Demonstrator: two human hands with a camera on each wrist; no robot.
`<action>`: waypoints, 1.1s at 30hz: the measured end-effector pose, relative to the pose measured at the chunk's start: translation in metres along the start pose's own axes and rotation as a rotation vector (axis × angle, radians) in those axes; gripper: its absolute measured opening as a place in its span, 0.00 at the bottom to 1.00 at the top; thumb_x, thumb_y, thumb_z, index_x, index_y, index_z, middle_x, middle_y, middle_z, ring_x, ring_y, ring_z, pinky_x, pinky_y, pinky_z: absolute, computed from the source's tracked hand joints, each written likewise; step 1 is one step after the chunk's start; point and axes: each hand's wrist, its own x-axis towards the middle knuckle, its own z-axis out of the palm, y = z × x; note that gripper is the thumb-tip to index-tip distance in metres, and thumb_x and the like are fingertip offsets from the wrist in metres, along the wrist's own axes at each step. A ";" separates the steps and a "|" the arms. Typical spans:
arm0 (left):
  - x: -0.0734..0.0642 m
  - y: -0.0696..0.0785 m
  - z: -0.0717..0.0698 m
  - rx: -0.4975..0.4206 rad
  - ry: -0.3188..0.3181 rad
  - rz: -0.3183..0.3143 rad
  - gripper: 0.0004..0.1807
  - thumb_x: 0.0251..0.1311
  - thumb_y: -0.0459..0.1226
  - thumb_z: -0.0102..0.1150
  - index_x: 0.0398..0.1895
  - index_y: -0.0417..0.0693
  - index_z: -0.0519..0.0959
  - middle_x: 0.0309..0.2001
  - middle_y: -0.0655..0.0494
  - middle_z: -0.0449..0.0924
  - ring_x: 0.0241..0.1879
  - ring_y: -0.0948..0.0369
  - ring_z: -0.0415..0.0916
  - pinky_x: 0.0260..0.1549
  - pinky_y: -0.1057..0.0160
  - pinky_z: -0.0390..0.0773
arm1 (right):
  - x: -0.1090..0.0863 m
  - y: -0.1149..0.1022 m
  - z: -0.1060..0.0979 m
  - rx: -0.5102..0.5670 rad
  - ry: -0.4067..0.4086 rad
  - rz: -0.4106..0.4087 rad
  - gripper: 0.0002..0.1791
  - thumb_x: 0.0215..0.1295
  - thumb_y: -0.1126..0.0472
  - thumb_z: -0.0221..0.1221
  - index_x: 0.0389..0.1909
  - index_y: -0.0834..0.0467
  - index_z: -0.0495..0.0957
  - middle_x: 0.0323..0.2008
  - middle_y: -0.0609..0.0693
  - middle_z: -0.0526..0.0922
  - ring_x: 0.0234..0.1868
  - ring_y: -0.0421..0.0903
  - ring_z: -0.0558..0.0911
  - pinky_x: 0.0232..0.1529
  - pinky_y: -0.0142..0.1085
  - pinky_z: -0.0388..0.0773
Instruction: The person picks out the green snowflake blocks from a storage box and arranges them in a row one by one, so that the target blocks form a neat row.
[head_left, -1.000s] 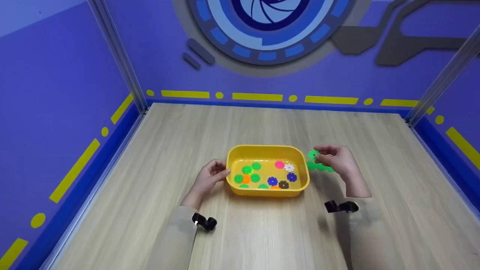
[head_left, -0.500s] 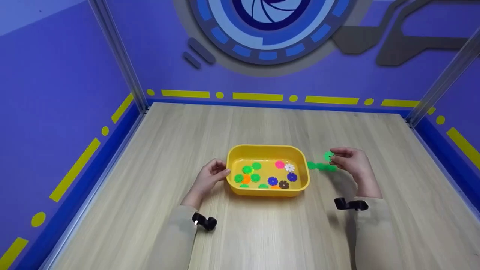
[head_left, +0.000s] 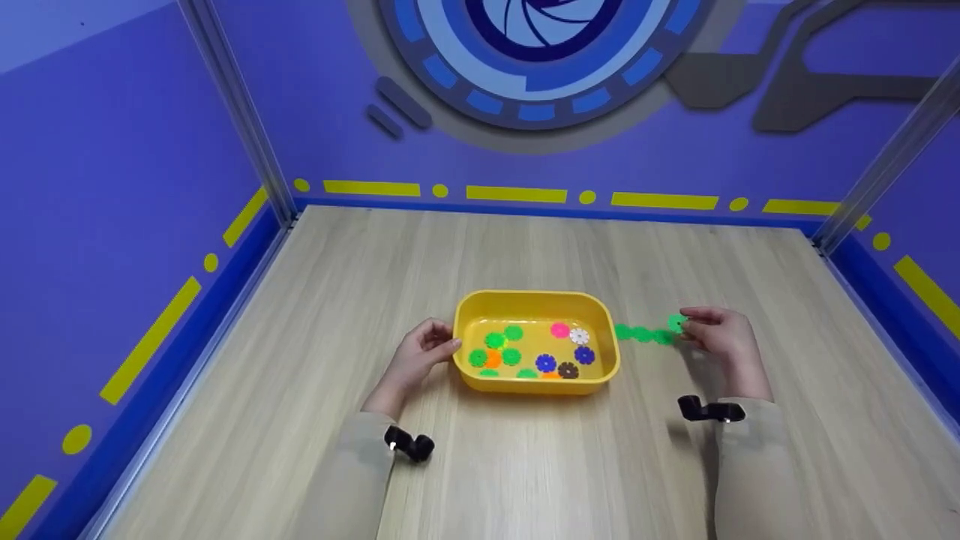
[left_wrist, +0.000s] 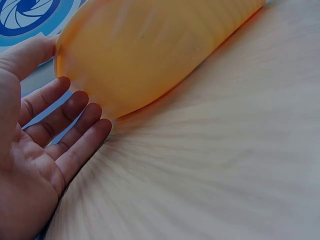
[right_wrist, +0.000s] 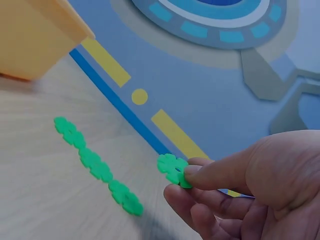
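My left hand (head_left: 416,356) holds the left end of a yellow plastic basin (head_left: 532,384), thumb at the rim and fingertips against the outer wall (left_wrist: 135,55). Flower-shaped plastic discs lie inside it: several green (head_left: 511,356), plus pink (head_left: 559,330), white (head_left: 578,336), purple (head_left: 584,355), brown (head_left: 568,370) and orange ones. To the basin's right, my right hand (head_left: 720,337) pinches a green snowflake disc (right_wrist: 172,169) between thumb and fingers, raised above the table. A row of green discs (right_wrist: 95,164) lies end to end beneath and left of that hand.
The wooden table (head_left: 540,465) is bounded by a blue-purple back wall (head_left: 315,112) and side walls. Metal posts (head_left: 240,112) stand in the far corners. Black wrist mounts (head_left: 709,409) sit on both sleeves.
My right hand has moved right and slightly nearer with the green disc, to the right end of the row, uncovering the discs there. My left hand and the basin have stayed in place.
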 end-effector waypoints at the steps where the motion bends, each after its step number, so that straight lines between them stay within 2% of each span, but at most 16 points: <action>1: 0.000 0.000 0.000 -0.001 -0.002 0.001 0.15 0.65 0.33 0.66 0.50 0.35 0.75 0.45 0.53 0.77 0.46 0.61 0.79 0.47 0.64 0.85 | 0.000 0.002 -0.001 0.003 0.009 0.016 0.25 0.74 0.65 0.57 0.68 0.69 0.71 0.33 0.33 0.83 0.34 0.33 0.85 0.37 0.30 0.84; 6: 0.000 0.000 0.000 -0.008 0.002 -0.005 0.15 0.65 0.34 0.66 0.50 0.35 0.75 0.45 0.53 0.77 0.46 0.61 0.78 0.47 0.64 0.85 | 0.002 0.009 -0.001 -0.031 0.060 0.053 0.23 0.74 0.66 0.56 0.67 0.69 0.73 0.34 0.39 0.85 0.32 0.33 0.83 0.34 0.29 0.82; 10: 0.000 0.000 0.001 -0.008 0.010 -0.011 0.16 0.65 0.34 0.66 0.50 0.35 0.75 0.45 0.54 0.77 0.46 0.61 0.78 0.47 0.65 0.85 | 0.004 0.014 -0.002 -0.085 0.058 0.047 0.22 0.74 0.66 0.55 0.66 0.70 0.74 0.35 0.41 0.85 0.31 0.33 0.82 0.33 0.29 0.80; 15: 0.000 0.000 0.001 -0.001 0.012 -0.002 0.15 0.65 0.34 0.66 0.50 0.36 0.75 0.45 0.53 0.77 0.46 0.62 0.78 0.46 0.66 0.85 | 0.004 0.013 -0.001 -0.103 0.056 0.045 0.22 0.73 0.66 0.55 0.64 0.72 0.74 0.34 0.42 0.85 0.30 0.33 0.82 0.31 0.28 0.79; 21: 0.000 0.000 0.002 0.011 0.023 -0.002 0.13 0.66 0.33 0.65 0.48 0.36 0.75 0.45 0.53 0.77 0.46 0.62 0.78 0.45 0.67 0.85 | 0.002 0.010 0.000 -0.169 0.061 0.030 0.23 0.74 0.61 0.56 0.63 0.71 0.75 0.41 0.52 0.87 0.32 0.33 0.82 0.34 0.27 0.79; 27: 0.000 0.001 0.003 0.006 0.026 -0.012 0.14 0.65 0.34 0.66 0.49 0.37 0.75 0.46 0.52 0.77 0.47 0.61 0.78 0.46 0.66 0.85 | 0.002 0.010 -0.001 -0.169 0.062 0.033 0.25 0.76 0.58 0.55 0.65 0.72 0.73 0.50 0.61 0.85 0.33 0.33 0.83 0.36 0.28 0.82; 33: 0.000 0.001 0.002 0.009 0.022 -0.013 0.14 0.65 0.33 0.66 0.49 0.36 0.75 0.46 0.53 0.77 0.47 0.61 0.78 0.47 0.65 0.84 | 0.002 0.009 -0.002 -0.156 0.064 0.035 0.26 0.77 0.57 0.54 0.65 0.73 0.73 0.49 0.62 0.86 0.32 0.32 0.83 0.35 0.28 0.83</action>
